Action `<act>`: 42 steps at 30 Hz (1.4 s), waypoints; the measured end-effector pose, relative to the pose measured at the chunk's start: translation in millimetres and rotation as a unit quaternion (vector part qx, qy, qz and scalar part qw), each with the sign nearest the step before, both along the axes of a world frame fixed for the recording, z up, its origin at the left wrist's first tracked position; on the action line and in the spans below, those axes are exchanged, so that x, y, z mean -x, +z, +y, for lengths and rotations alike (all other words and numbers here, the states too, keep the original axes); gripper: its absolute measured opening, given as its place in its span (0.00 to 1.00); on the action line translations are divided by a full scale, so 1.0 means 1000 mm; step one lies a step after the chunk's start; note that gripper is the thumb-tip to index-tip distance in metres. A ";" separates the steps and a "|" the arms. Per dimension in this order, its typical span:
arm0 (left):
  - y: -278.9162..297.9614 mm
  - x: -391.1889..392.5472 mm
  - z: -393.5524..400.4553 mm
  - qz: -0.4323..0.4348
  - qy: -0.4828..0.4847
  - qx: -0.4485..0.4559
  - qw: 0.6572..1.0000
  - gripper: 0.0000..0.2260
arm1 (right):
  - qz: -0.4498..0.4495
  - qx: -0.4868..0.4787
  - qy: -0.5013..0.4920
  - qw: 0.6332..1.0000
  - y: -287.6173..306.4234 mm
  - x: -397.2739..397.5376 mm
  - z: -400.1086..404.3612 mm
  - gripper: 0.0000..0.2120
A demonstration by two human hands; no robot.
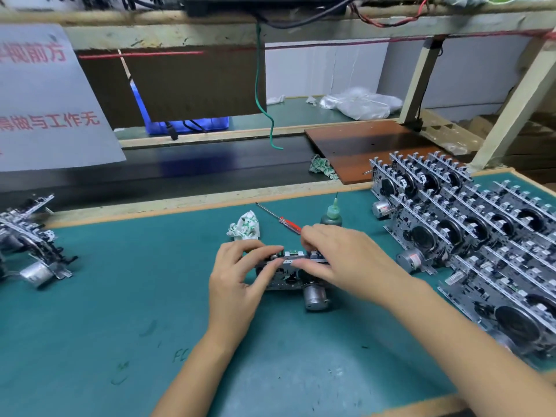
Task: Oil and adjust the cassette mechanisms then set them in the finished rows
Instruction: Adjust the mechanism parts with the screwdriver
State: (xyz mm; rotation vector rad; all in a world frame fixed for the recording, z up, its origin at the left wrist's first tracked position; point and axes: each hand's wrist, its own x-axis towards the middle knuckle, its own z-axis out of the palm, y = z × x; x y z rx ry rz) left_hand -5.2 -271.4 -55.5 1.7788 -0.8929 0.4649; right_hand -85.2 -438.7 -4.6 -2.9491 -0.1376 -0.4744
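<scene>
Fingers gripping mechanism, oil bottle, screwdriver behind

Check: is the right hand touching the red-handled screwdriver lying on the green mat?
Cannot tell. In the head view the right hand overlaps the near end of the red-handled screwdriver, hiding any contact or gap. Its fingers rest on the metal cassette mechanism.

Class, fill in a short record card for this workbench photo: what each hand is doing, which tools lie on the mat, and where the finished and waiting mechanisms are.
left hand: grips the cassette mechanism at its left end
right hand: fingers curled over its top edge
tools behind it: red-handled screwdriver, oil bottle, crumpled cloth
finished rows: upright, right side of the green mat
waiting mechanisms: left edge
</scene>
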 end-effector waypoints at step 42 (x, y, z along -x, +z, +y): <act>0.072 0.170 -0.323 -0.145 -0.361 -0.471 0.792 0.27 | 0.095 0.056 -0.396 0.912 0.021 0.243 -0.250 0.16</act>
